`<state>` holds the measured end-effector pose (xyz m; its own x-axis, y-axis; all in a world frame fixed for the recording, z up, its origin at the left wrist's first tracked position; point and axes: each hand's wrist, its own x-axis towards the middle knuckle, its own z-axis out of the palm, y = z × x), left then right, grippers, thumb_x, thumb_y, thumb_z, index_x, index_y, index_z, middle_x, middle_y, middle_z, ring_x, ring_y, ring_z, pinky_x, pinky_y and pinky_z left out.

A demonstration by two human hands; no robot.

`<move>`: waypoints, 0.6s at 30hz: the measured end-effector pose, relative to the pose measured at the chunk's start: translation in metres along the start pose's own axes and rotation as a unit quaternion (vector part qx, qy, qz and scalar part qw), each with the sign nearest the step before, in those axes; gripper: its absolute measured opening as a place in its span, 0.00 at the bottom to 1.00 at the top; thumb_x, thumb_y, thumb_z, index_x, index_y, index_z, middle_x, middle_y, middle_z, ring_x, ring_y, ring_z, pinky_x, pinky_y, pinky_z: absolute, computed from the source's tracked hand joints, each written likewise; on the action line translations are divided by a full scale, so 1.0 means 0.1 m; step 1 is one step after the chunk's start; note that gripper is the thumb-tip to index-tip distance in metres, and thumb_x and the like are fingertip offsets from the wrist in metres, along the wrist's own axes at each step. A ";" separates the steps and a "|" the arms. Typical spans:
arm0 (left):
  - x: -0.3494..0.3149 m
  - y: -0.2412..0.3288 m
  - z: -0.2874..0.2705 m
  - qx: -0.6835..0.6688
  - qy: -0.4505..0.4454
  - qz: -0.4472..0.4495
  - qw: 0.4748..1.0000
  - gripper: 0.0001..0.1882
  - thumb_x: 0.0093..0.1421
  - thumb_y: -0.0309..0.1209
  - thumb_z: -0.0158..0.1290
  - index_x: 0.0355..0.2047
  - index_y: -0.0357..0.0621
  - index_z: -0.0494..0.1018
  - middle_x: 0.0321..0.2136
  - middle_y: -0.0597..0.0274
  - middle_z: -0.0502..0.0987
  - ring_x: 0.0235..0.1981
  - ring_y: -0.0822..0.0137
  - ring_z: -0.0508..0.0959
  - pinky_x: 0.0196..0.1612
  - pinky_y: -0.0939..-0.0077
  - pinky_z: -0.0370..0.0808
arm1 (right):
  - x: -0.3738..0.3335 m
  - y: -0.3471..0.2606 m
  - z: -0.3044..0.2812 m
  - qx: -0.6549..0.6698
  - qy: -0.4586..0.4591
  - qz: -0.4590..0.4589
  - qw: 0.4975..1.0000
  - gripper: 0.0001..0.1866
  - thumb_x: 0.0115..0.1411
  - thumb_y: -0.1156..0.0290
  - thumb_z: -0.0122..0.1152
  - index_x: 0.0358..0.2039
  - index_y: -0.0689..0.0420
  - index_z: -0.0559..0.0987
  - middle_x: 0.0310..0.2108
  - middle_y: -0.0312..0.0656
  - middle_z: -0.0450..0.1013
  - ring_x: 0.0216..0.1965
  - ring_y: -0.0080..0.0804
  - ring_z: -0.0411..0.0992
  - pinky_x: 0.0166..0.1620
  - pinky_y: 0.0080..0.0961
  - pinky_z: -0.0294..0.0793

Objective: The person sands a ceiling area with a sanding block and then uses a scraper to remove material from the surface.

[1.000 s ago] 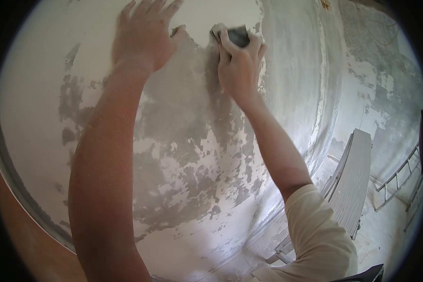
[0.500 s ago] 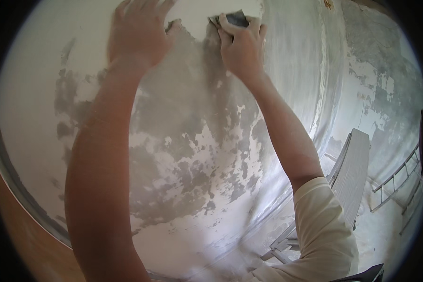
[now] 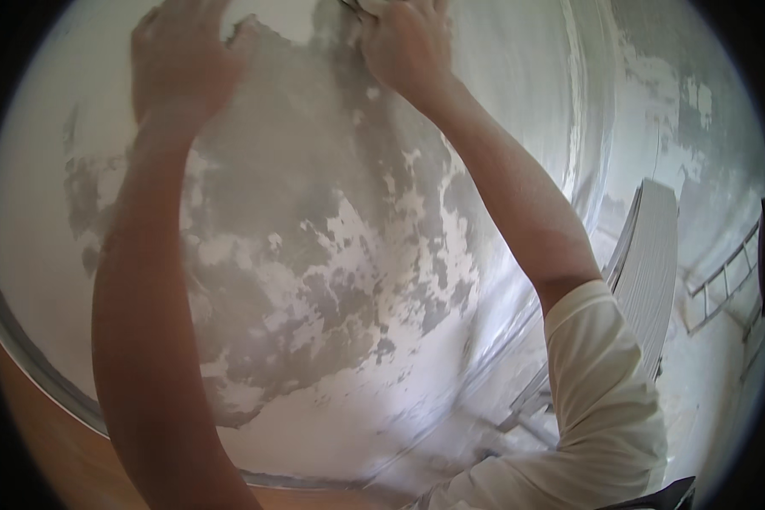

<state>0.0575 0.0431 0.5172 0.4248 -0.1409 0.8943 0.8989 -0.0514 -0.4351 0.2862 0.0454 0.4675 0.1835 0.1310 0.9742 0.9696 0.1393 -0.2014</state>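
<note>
Both my arms reach up a wall [image 3: 263, 187] whose white coat has come off in ragged patches over grey plaster. My left hand [image 3: 183, 68] lies against the upper wall, fingers stretched upward and partly cut off by the top edge. Beside its thumb runs the torn lower edge of the white coat [image 3: 289, 17]. To the right, my right hand [image 3: 408, 42] is closed around a dark flat piece [image 3: 352, 7], of which only a corner shows now. Its kind is unclear.
A stack of long grey panels [image 3: 650, 263] leans at the right, behind my sleeved arm. Farther right is a metal ladder [image 3: 727, 280]. Another bare, patchy wall [image 3: 654, 110] rises beyond the corner. An orange-brown surface [image 3: 42, 416] borders the wall at lower left.
Both hands have shifted up and left in the picture, and the wall has shifted too. The dark piece in my right hand has mostly left the view at the top.
</note>
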 end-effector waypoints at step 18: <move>0.04 0.02 0.06 -0.023 0.030 0.025 0.999 0.32 0.67 0.44 0.58 0.69 0.49 0.71 0.73 0.56 0.67 0.77 0.55 0.60 0.77 0.49 0.54 | -0.32 0.23 0.31 0.025 0.088 -0.069 0.993 0.28 0.62 0.77 0.65 0.62 0.38 0.85 0.67 0.63 0.61 0.59 0.66 0.63 0.65 0.54 0.71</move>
<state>0.0617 0.0488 0.5206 0.4598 -0.2041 0.8642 0.8705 -0.0885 -0.4841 0.2978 0.0744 0.4284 0.0793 -0.0661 0.9947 0.9789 0.1934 -0.0652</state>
